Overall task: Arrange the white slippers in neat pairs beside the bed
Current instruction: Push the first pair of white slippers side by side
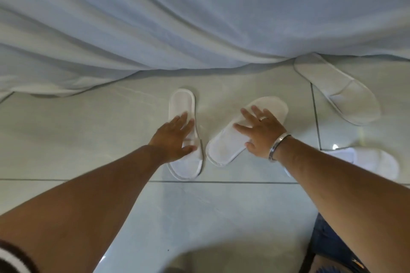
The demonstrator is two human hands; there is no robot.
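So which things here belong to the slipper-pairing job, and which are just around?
Part of the job:
- slipper under the left hand
- angled slipper under the right hand
- slipper by the bedsheet edge
- slipper at far right

Just around:
- draped bedsheet
- tiled floor
- bracelet
- ring

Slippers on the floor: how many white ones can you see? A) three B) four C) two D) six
B: one slipper under the left hand at, one under the right hand at, one partly tucked under the bed sheet at, and one behind the right forearm at.
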